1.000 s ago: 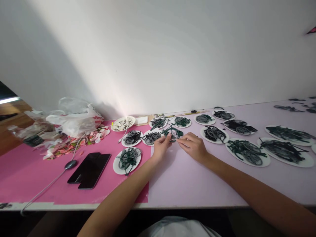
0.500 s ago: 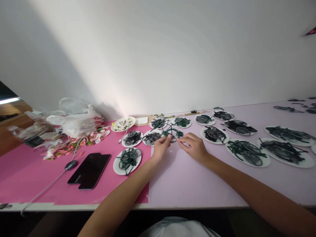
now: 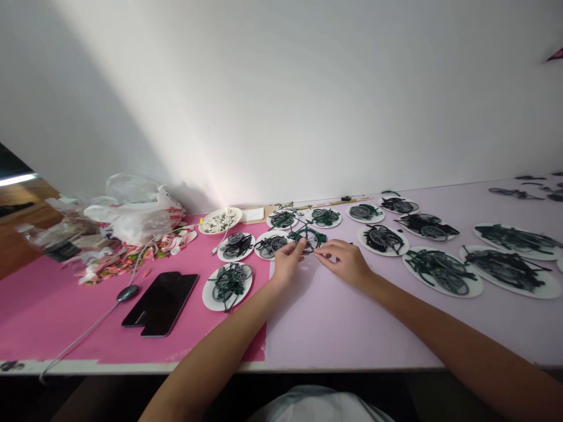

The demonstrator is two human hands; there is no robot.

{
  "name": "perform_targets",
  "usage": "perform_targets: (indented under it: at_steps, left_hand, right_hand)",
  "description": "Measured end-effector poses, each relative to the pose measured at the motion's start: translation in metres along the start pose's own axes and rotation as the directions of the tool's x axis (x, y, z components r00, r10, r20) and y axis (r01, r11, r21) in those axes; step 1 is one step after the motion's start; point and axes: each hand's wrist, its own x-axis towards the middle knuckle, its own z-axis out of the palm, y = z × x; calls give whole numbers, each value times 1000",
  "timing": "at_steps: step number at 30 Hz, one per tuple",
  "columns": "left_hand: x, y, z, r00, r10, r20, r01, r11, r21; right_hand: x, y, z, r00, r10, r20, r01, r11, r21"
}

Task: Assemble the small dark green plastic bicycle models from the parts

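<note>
A small dark green toy bicycle point(image 3: 309, 234) is held upright just above the table, with my left hand point(image 3: 287, 262) closed around its lower part, thumb on top. My right hand point(image 3: 345, 262) is closed in a pinch at the bike's lower right side, beside a wheel. Whatever lies between those fingertips is too small to make out. Close behind are white plates with grey wheels point(image 3: 275, 244) and dark green bicycle parts point(image 3: 325, 217). Nearer and to the left, another white plate point(image 3: 208, 299) bears a heap of green frames and grey wheels.
More plates of black and green parts point(image 3: 442, 271) stand to the right. At left lie two dark phones point(image 3: 169, 305), a cable with an oval grey piece point(image 3: 127, 293), pink petals point(image 3: 127, 261) and a white plastic bag point(image 3: 132, 214). A bowl of pale bits point(image 3: 220, 221) sits by the wall.
The bicycle appears slightly lower in my left hand's grasp. My right fingertips have shifted slightly at its lower right side; otherwise the view has barely moved.
</note>
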Motion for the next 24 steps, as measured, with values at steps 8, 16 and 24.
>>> perform_targets:
  at_steps: [8, 16, 24]
  left_hand:
    - [1, 1, -1, 1000, 14, 17, -14, 999, 33]
    - [0, 2, 1, 999, 29, 21, -29, 999, 32]
    - [3, -8, 1, 998, 58, 20, -59, 997, 52]
  right_hand:
    - [-3, 4, 2, 999, 36, 30, -37, 998, 57]
    - [-3, 5, 1, 992, 112, 66, -119, 985, 128]
    - [-1, 3, 0, 984, 121, 129, -139, 980, 144]
